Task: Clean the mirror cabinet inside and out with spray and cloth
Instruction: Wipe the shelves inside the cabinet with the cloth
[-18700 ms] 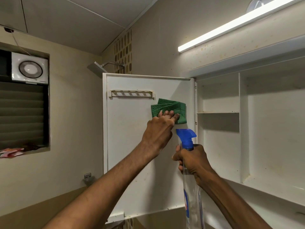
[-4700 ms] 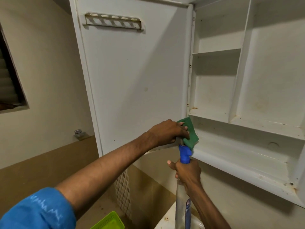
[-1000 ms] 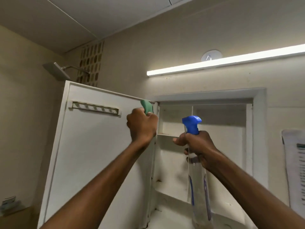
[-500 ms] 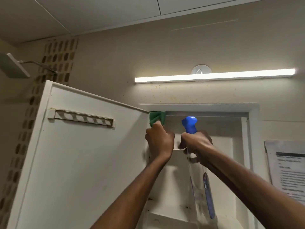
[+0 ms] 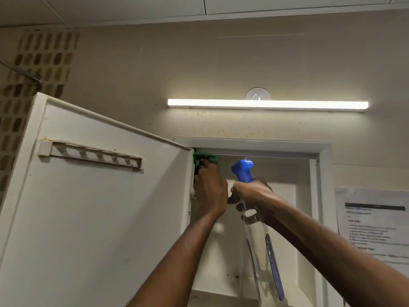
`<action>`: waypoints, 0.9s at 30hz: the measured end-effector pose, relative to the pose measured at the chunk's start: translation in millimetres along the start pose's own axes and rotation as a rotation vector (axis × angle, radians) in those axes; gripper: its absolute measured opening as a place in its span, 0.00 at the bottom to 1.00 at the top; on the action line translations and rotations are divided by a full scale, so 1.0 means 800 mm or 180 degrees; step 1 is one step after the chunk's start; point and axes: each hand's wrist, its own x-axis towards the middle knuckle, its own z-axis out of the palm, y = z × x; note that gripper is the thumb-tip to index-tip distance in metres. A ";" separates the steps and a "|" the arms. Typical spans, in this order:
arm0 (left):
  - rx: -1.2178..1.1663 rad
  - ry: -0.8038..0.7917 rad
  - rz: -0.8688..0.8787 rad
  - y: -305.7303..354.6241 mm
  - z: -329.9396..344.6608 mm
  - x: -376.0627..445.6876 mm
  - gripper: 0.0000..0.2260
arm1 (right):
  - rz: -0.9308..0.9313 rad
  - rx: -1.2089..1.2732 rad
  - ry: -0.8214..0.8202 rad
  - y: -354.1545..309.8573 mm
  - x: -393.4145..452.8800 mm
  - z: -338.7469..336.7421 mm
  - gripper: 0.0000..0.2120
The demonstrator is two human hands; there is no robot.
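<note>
The white cabinet door (image 5: 93, 218) stands open to the left, its inner face toward me with a slotted rack (image 5: 90, 154) near the top. My left hand (image 5: 210, 191) grips a green cloth (image 5: 204, 158) and presses it into the top left corner of the cabinet opening (image 5: 285, 218), by the hinge edge. My right hand (image 5: 252, 196) holds a clear spray bottle (image 5: 263, 251) by its neck. The bottle's blue trigger head (image 5: 242, 170) points up, in front of the cabinet interior. Most of the cloth is hidden behind my left hand.
A lit tube light (image 5: 267, 105) runs along the speckled wall above the cabinet frame (image 5: 252, 142). A printed paper notice (image 5: 374, 224) hangs on the wall at right. A patterned vent panel (image 5: 28, 85) and a shower arm (image 5: 22, 74) lie at upper left.
My view has tilted up and shifted. My left hand with the cloth moved from the door's top edge into the cabinet's top left corner. My right hand keeps holding the bottle.
</note>
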 end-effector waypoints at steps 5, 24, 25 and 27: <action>-0.0137 -0.0147 -0.0211 -0.009 0.015 0.016 0.05 | -0.0011 0.0121 -0.0114 0.005 0.002 0.000 0.16; -0.0100 -0.0084 0.0610 0.019 0.082 0.021 0.05 | 0.0097 0.0592 -0.0517 0.073 -0.008 -0.082 0.12; -0.0086 -0.0171 0.0723 0.018 0.078 0.023 0.05 | 0.0102 0.0602 -0.0527 0.074 -0.007 -0.084 0.12; -0.0010 -0.0391 0.1012 0.016 0.065 0.028 0.06 | 0.0110 0.0588 -0.0584 0.076 -0.007 -0.085 0.12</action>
